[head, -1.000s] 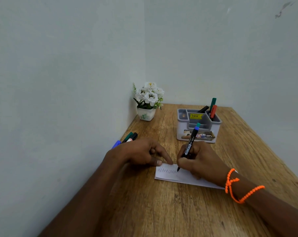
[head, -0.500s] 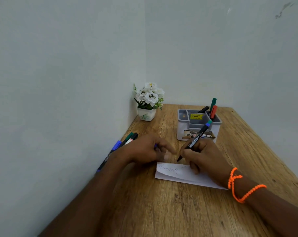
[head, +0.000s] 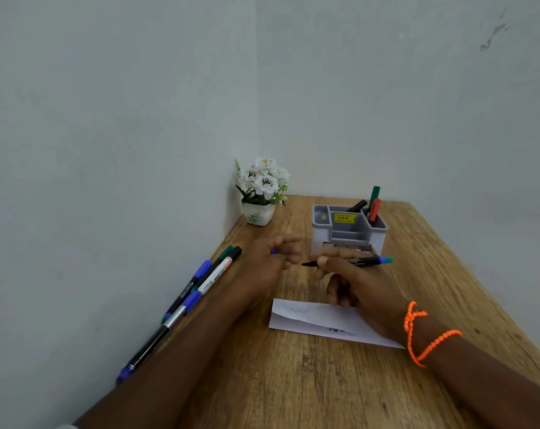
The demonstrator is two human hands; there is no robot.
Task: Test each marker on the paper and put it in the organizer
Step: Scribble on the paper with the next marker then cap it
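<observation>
My right hand [head: 352, 283] holds an uncapped black marker [head: 360, 261] level above the table, its tip pointing left toward my left hand [head: 270, 261]. A small blue cap [head: 273, 251] sits in my left hand's fingers, a short gap from the tip. The white paper [head: 318, 323] with scribbles lies below both hands on the wooden table [head: 293, 382]. The grey organizer [head: 349, 229] stands just behind the hands and holds three markers [head: 373, 205] in its right compartment. Several more markers [head: 200, 286] lie along the left wall.
A white pot of artificial flowers [head: 262, 190] stands in the back corner. Walls close off the table at the left and the back. An orange bead bracelet [head: 423, 332] is on my right wrist.
My right hand lifted the marker off the paper and turned it level, tip leftward. My left hand left the paper and rose with the cap toward the tip.
</observation>
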